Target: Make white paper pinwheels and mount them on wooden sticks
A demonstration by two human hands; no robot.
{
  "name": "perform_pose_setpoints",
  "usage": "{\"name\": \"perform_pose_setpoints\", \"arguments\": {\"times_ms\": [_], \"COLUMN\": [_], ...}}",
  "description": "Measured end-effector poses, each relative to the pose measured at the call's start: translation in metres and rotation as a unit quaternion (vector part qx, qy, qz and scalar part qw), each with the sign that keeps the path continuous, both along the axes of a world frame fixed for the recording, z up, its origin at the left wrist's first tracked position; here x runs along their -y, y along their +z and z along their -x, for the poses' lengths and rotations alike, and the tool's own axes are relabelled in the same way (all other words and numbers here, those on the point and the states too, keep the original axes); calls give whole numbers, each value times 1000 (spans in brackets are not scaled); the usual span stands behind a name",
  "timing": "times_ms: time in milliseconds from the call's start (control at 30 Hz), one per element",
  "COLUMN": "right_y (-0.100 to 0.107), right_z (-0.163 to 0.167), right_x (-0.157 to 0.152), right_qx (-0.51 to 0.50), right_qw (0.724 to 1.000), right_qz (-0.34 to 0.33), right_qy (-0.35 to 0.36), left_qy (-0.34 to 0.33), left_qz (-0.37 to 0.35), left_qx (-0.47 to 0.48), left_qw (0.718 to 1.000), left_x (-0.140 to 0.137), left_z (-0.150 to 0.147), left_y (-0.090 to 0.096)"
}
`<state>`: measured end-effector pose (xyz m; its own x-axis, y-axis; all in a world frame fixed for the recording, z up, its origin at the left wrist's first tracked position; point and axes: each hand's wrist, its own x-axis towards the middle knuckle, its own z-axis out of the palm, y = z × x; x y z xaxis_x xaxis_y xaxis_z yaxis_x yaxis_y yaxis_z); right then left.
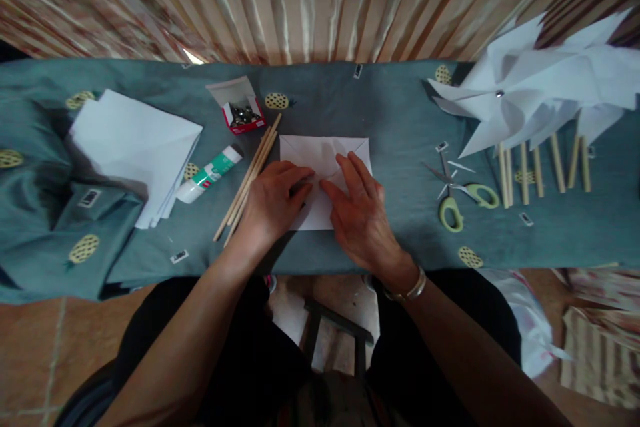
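Note:
A square sheet of white paper (325,147) with crease lines toward its corners lies on the cloth in front of me. My left hand (277,200) is closed at the middle of the sheet, thumb and forefinger pinching the paper. My right hand (363,213) lies on the sheet's right part with fingers stretched and a little apart, its thumb side close to the left fingertips. Both hands cover much of the paper. Just left of my left hand lie several thin wooden sticks (255,170).
A glue stick (210,175), a stack of white paper (137,147) and an open red box of metal pins (245,117) lie left. Green-handled scissors (457,193) lie right, beside white paper pinwheels (493,93) on sticks. A patterned cloth (400,240) covers the table.

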<state>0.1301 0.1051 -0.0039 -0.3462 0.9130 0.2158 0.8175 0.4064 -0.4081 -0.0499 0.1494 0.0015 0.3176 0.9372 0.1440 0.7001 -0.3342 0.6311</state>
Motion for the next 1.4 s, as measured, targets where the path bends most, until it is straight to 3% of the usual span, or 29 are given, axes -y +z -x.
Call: {"name": "perform_pose_setpoints", "arguments": {"times_ms": [200,367,667,867,1067,1400], "right_y": [2,6,0,1,3,3], "right_z": [4,8,11,1,8,-3], "right_x": [-2,-5,-10,-14,-11,-20], "right_qx": [-1,37,33,-13,7,-29], "right_qw": [1000,999,998,999,1000,999], "right_qz": [4,-12,-41,-25,-7,-15], "right_qy": [-20,-25,-28,-31,-29,-35], "left_qy": [-16,-14,-26,-26,-22,-23], "left_qz": [-96,-129,-134,-145,-150,-98], "left_qx": [-57,-108,-129,-149,-155,-130], "left_qw": [994,986,982,978,976,986], "left_x": [9,15,19,24,26,25], "left_z": [-6,-10,-14,-16,-14,-13], "left_y": [-2,2,8,8,7,11]}}
